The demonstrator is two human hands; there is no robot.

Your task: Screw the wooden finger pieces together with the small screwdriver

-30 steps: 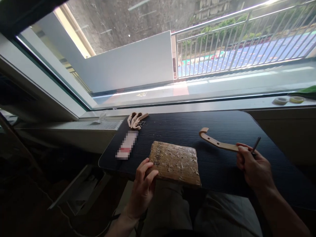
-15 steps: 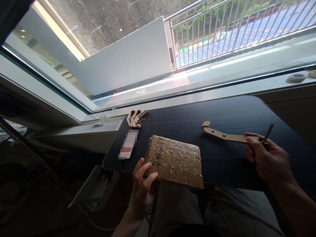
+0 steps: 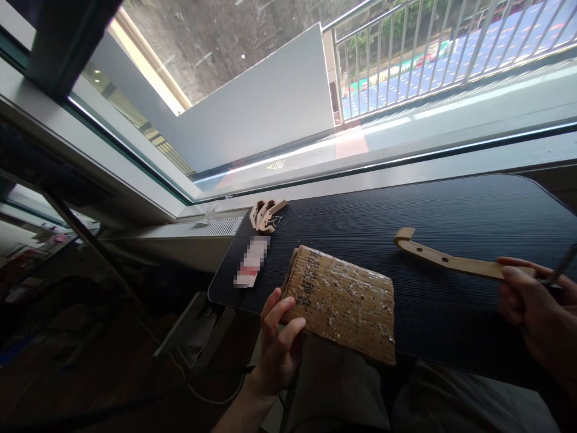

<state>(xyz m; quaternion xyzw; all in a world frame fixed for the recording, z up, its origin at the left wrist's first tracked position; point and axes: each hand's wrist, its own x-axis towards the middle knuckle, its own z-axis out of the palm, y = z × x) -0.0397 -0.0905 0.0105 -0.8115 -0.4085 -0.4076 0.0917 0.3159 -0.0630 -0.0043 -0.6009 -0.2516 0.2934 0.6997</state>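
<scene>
Nearest are the person's trouser legs [image 3: 342, 379], beneath the table's near edge. Above them the left hand [image 3: 282, 334] grips the left side of a layered cardboard pad [image 3: 345, 300], thumb on top. The pad is pocked with small holes, its near edge jutting past the table; I cannot tell whether its far part rests on the top.

To the right, the right hand [image 3: 536, 300] is closed on the straight end of a wooden hook [image 3: 464, 262], with a dark rod-like tool [image 3: 565, 264] in the same grasp, partly cut off by the picture's edge. The hook extends leftward over the table [image 3: 451, 210], curved end up, 2 dark holes showing. It is well apart from the pad.

The step in hand looks like plain holding and handling, hook and pad not in contact. To my mind, a move with either piece calls for a firm grip on the hook while minding the tool that shares the right hand.

Below the table's left end, a pale open drawer or box [image 3: 189, 325] shows; its contents are too dark to tell. On that end of the table lies a pixelated packet [image 3: 252, 261], and beyond it a cluster of about 3 wooden hooks [image 3: 264, 213] beside loose screws [image 3: 276, 221]. Farther off come the windowsill [image 3: 351, 174] and, outside, a metal railing [image 3: 401, 60].
</scene>
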